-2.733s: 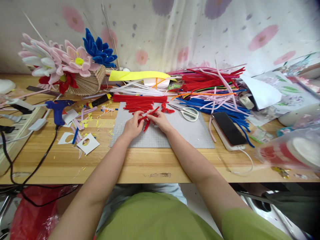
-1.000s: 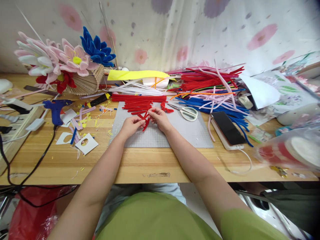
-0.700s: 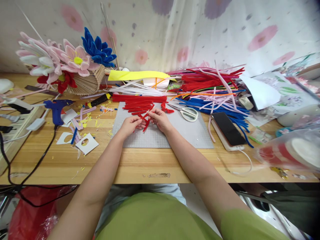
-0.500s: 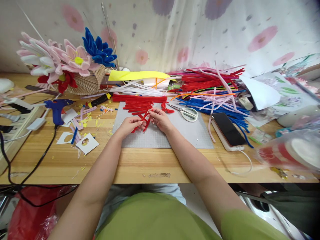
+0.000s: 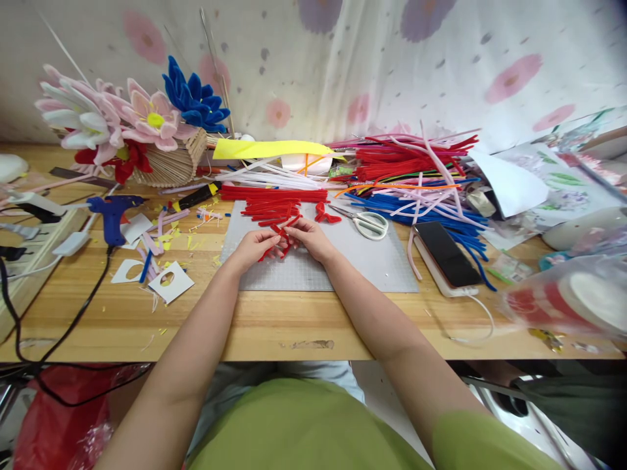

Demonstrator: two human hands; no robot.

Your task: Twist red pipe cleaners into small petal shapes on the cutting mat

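Note:
Over the grey cutting mat (image 5: 377, 264), my left hand (image 5: 255, 248) and my right hand (image 5: 309, 237) are close together, both pinching crossed red pipe cleaners (image 5: 280, 231). Red ends stick out below and between the fingers. Just behind the hands lies a pile of short red pipe cleaners (image 5: 267, 207). A bent red piece (image 5: 327, 214) rests right of the pile, beside scissors (image 5: 369, 224) with pale handles. Longer red pipe cleaners (image 5: 274, 193) lie along the mat's back edge.
At the left are a blue glue gun (image 5: 112, 219), white cards (image 5: 171, 281) and scraps. Fuzzy flowers (image 5: 151, 117) stand behind them. Loose red and blue stems (image 5: 416, 163) fill the back right. A phone (image 5: 448, 253) and a bagged cup (image 5: 578, 294) are at the right.
My right hand has moved slightly down and left, closer to my left hand. The red stem that stuck up between the hands is now lower.

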